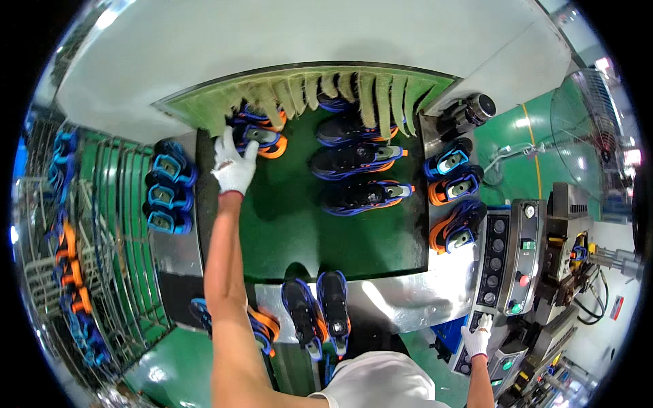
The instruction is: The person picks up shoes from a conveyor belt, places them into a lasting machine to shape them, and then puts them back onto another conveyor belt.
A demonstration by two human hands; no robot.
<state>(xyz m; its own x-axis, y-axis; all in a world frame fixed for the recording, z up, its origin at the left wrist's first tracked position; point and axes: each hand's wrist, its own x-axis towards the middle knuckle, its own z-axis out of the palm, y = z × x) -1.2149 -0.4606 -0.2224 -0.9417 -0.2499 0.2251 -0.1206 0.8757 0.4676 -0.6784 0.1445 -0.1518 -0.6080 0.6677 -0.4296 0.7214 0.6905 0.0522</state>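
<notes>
Gloved left hand [235, 166], fingers and thumb apart, meets a blue-and-orange shoe [271, 144] on the far left of a green belt [286, 234].
To its right, dark shoes [360, 160] lie crosswise in a row, apparently to sit separately; a green fringe [286, 95] partly hides the farthest. The left hand's exact contact is unclear. Near right, the right hand [478, 336] appears over a dial panel [494, 262]; its grip cannot be told.

I'm on one upright head-worn fisheye, pitched steeply down from above the white-shirted torso [384, 381], facing the fringed green fabric curtain [299, 92], flat dark-green belt [289, 238] close below, edges bowing.
</notes>
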